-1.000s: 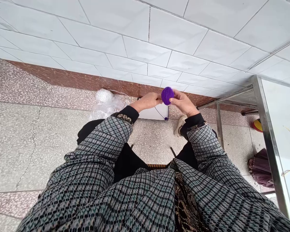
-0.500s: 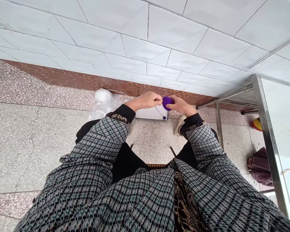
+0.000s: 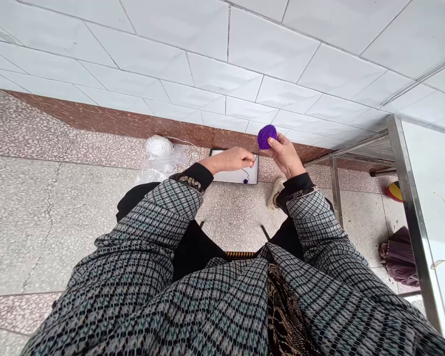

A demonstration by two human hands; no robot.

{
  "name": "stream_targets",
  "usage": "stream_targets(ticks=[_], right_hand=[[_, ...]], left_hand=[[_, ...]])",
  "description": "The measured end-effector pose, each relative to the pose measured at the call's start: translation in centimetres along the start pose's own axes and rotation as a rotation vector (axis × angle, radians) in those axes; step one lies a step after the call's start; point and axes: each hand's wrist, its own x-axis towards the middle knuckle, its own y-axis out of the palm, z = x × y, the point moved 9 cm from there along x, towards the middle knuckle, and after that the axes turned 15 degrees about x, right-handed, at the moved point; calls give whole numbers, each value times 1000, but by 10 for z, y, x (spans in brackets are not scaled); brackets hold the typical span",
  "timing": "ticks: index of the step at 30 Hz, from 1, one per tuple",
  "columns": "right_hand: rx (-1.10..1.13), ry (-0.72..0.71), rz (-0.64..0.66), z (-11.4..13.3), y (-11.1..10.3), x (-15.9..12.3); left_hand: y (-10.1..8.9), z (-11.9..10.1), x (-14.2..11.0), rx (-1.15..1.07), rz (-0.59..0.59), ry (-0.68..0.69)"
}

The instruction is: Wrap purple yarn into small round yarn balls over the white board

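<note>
My right hand point(image 3: 285, 154) grips a purple ball of yarn point(image 3: 267, 137) between thumb and fingers, raised in front of the wall. Just to its left and a little lower, my left hand point(image 3: 234, 160) is closed in a pinch on a strand of purple yarn point(image 3: 247, 174). Below the pinch the strand hangs in a loose curl to a small purple clump point(image 3: 245, 181). That clump lies at the near edge of a shallow white tray with a dark rim point(image 3: 230, 177) on the floor, partly hidden by my left hand.
White yarn point(image 3: 159, 147) and clear plastic wrapping point(image 3: 154, 170) lie on the floor at left, by the tiled wall point(image 3: 193, 29). A metal-framed table point(image 3: 406, 188) stands at right. Beyond its leg are dark purple folded cloth point(image 3: 398, 257) and a red-and-yellow object point(image 3: 395, 191).
The yarn ball dipped, then rose up and right with my right hand, turning. My left hand now sits apart from it. The small clump shifted left and its strand slackened.
</note>
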Motion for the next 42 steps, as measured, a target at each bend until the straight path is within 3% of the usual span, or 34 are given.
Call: stream_targets(ticks=[4, 6, 8, 11, 14, 16, 18, 20, 24, 27, 29, 33, 36, 42], right_hand=[[-184, 48, -158, -12, -17, 3], [-328, 138, -135, -19, -14, 0], [-427, 261, -14, -27, -3, -5], [-406, 412, 274, -34, 25, -19], [-241, 413, 518, -24, 52, -35], [-135, 360, 565, -12, 59, -40], [-65, 282, 511, -2, 56, -37], [-43, 164, 365, 9, 43, -27], [-115, -23, 7, 17, 3, -7], [-202, 49, -117, -1, -10, 0], [-302, 148, -115, -17, -7, -1], [-339, 316, 78, -37, 21, -12], [-298, 390, 249, -38, 41, -22], [-291, 432, 444, -33, 56, -34]], left_hand=[[6, -18, -4, -31, 85, 106], [-3, -18, -7, -31, 52, 90], [-18, -11, -10, -27, -32, 39], [-40, 2, -15, -21, -163, -28], [-50, 14, -16, -12, -219, -72], [-52, 23, -16, -3, -239, -118], [-51, 30, -15, 10, -254, -166], [-45, 30, -13, 17, -227, -174], [-17, 2, -8, -21, 6, -23], [-3, -16, -11, -64, 153, 71], [-7, -16, -13, -73, 146, 71], [-29, 1, -15, -48, -8, -26], [-43, 8, -18, -29, -120, -62], [-55, 13, -20, -11, -227, -85]])
